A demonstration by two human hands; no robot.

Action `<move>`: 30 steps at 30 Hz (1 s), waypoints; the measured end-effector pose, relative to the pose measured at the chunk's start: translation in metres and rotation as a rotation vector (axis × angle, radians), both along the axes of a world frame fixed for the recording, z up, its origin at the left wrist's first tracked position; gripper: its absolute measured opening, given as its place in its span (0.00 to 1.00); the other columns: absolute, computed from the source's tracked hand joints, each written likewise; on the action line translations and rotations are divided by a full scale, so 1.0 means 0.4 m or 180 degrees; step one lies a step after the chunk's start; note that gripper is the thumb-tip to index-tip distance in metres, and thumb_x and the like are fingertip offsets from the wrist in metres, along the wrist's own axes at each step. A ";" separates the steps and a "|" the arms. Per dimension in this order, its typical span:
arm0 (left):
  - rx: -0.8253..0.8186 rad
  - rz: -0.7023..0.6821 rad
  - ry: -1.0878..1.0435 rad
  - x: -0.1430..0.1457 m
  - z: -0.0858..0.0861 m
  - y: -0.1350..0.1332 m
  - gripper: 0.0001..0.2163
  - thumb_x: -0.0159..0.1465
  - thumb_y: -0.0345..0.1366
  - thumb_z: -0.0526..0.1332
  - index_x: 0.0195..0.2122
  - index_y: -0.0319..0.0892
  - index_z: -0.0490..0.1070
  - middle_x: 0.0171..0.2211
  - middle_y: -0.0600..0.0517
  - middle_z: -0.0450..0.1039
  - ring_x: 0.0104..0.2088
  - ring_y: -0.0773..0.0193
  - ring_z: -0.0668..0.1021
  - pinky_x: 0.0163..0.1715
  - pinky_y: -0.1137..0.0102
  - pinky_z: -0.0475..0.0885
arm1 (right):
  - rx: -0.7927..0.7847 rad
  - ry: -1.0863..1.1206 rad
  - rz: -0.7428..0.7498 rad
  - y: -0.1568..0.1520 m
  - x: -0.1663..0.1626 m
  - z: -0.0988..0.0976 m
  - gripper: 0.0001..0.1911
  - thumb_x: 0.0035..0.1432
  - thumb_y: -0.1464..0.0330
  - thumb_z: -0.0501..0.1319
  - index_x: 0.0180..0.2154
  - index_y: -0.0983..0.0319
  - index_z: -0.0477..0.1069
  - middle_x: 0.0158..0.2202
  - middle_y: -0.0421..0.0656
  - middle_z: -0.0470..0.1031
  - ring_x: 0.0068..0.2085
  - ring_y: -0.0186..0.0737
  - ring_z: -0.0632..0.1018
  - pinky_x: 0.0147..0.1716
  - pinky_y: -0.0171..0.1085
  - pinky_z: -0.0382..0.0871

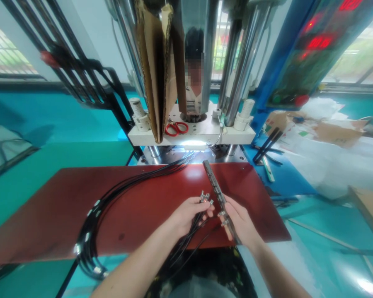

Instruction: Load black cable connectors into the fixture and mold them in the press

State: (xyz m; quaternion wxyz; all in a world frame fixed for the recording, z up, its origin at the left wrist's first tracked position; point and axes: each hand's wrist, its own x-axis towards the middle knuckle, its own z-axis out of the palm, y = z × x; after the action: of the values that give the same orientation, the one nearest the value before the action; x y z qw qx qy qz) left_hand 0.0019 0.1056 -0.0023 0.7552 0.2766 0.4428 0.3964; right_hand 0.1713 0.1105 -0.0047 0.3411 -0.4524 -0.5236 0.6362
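My left hand [191, 214] is closed around a bunch of black cables [186, 240], whose metal plug ends [205, 197] stick up past my fingers. My right hand [240, 221] grips a long dark metal fixture bar [216, 188] that slants up and away over the red work mat [136, 198]. One metal plug sits against the bar near my right thumb. Both hands hover close together above the mat's near edge.
A looped bundle of black cables [93, 223] lies on the mat's left and runs to the moulding machine [192, 132] behind. Red scissors [176, 128] rest on its white platform. Another person sits behind the machine. Pliers [267, 153] and cardboard lie right.
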 end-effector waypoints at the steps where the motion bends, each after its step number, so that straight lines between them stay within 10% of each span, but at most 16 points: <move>1: 0.0086 0.0058 0.0079 0.005 0.001 0.001 0.11 0.47 0.36 0.65 0.26 0.36 0.66 0.20 0.53 0.67 0.18 0.74 0.65 0.16 0.78 0.56 | -0.0007 -0.0017 0.0047 0.000 0.000 0.001 0.25 0.59 0.57 0.50 0.55 0.62 0.57 0.19 0.35 0.66 0.11 0.25 0.64 0.08 0.25 0.55; 18: 0.0280 -0.0222 0.1051 0.032 0.018 0.016 0.05 0.44 0.32 0.61 0.18 0.37 0.65 0.11 0.58 0.60 0.12 0.76 0.58 0.13 0.76 0.48 | 0.0149 -0.0411 0.0587 0.015 0.006 0.006 0.25 0.60 0.57 0.48 0.56 0.60 0.56 0.20 0.34 0.64 0.12 0.26 0.64 0.09 0.26 0.57; 30: 0.0803 0.0720 0.0568 -0.002 0.021 0.016 0.10 0.51 0.37 0.62 0.22 0.38 0.62 0.15 0.59 0.58 0.16 0.75 0.60 0.17 0.76 0.53 | 0.0061 -0.0231 0.0042 0.009 -0.001 -0.004 0.29 0.56 0.53 0.52 0.54 0.64 0.59 0.20 0.37 0.68 0.11 0.28 0.65 0.08 0.28 0.58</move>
State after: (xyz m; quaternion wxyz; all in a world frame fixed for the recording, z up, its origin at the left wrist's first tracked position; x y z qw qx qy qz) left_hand 0.0013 0.1122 0.0062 0.6229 0.3516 0.4831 0.5050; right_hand 0.1708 0.1140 -0.0061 0.3220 -0.4685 -0.5447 0.6165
